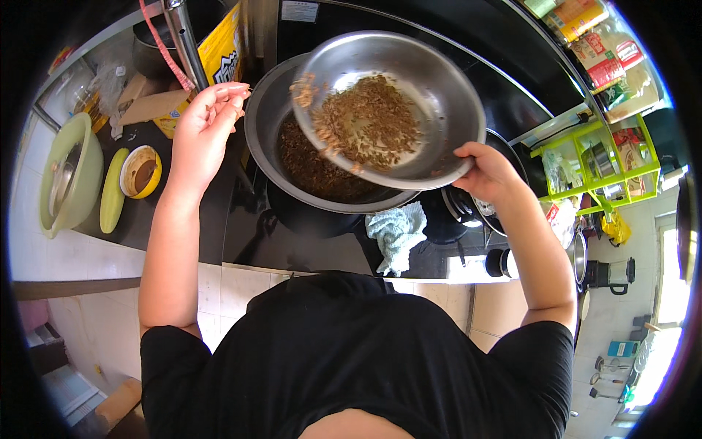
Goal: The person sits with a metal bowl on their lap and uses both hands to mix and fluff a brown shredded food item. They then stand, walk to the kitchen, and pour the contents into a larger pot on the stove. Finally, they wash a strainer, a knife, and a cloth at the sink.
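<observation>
Head view, looking down past a black shirt (351, 358) at a dark counter (307, 252). Close by, a crumpled pale cloth (397, 233) on the counter edge. Right hand (488, 172) closed tight on the rim of a shiny steel bowl (446, 95), tipped toward the left. Brown bits (365, 121) sliding down inside it, some right at the low edge. Underneath, a bigger steel pan (265, 124) with more brown bits already in it. Left hand (207, 128) open, fingers loose, holding nothing, up beside the pan's left rim. Best to tip slowly, keep the low edge over the middle of the pan, and hold firm so nothing spills. Farther left, a yellow cup (141, 172) and a green tub (72, 175). Far right, a green rack (607, 157).
</observation>
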The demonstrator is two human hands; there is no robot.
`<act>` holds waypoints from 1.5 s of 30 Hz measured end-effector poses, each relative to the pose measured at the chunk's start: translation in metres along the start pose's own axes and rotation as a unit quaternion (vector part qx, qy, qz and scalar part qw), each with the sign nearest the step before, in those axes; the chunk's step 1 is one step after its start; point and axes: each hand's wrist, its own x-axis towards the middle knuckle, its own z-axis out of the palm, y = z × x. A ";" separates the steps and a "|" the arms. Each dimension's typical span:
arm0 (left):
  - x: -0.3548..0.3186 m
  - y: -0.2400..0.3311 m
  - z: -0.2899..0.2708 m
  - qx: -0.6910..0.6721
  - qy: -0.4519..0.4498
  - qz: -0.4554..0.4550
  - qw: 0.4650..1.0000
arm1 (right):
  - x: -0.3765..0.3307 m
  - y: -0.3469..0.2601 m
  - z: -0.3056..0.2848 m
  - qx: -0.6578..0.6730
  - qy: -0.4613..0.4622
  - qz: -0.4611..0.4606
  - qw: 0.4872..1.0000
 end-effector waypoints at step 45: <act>0.018 0.008 0.071 0.407 -0.209 0.146 0.877 | -0.020 -0.010 0.031 -0.405 0.185 -0.662 0.603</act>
